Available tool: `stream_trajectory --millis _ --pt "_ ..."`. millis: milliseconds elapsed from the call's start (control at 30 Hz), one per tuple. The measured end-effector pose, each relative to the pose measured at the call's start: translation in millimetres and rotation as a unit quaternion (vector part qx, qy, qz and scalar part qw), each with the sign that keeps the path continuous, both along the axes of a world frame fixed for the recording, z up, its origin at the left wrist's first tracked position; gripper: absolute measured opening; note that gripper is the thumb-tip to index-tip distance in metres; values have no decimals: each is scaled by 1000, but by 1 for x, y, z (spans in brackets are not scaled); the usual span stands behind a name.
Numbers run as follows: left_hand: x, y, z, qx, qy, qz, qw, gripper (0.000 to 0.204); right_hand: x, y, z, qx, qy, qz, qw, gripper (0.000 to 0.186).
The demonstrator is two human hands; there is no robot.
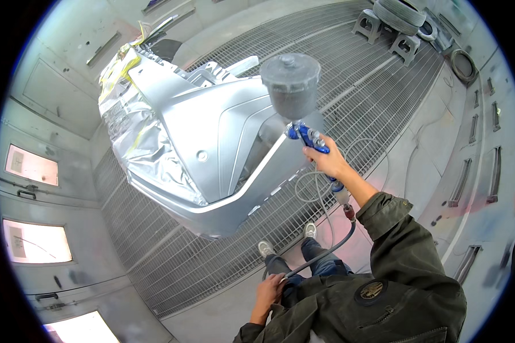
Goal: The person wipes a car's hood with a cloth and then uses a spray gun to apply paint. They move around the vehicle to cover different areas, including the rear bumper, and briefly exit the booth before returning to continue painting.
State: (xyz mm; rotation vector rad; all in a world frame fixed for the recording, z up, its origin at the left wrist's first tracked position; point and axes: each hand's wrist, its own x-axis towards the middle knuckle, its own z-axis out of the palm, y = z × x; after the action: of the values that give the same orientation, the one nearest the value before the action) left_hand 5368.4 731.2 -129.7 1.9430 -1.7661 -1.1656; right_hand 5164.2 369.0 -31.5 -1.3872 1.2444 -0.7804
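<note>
My right hand is closed round the grip of a blue spray gun with a large grey cup on top. The gun is in front of the near right edge of a silver car bumper; the cup hides part of that panel. Below the grip, a clear fitting and a red coupling join the gun to a dark air hose. Near my waist, my left hand has its fingers wrapped round that hose. Silver masking sheet and yellow tape cover the bumper's left side.
Steel grating forms much of the floor. Tyres rest by grey stools at the far right. A thin loose cable lies right of the gun. Walls with lit windows stand on the left.
</note>
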Motion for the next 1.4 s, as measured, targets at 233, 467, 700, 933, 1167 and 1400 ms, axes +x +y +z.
stream_trajectory --millis 233,467,700,933,1167,1400 --pt "-29 -34 13 -10 14 17 1000 27 -48 -64 19 -6 22 -90 996 29" --pt "-12 -31 16 -16 67 54 996 28 -46 -80 28 -44 58 -91 993 41" --pt "35 -6 38 -23 67 57 996 24 32 -18 47 78 0 33 996 27" --pt "87 48 17 -26 92 97 991 24 129 36 51 142 -2 132 981 17" --pt "99 53 34 -19 87 136 987 21 178 50 72 165 -92 230 955 16" --pt "79 21 37 -22 83 106 991 21 136 6 80 111 -37 112 987 15"
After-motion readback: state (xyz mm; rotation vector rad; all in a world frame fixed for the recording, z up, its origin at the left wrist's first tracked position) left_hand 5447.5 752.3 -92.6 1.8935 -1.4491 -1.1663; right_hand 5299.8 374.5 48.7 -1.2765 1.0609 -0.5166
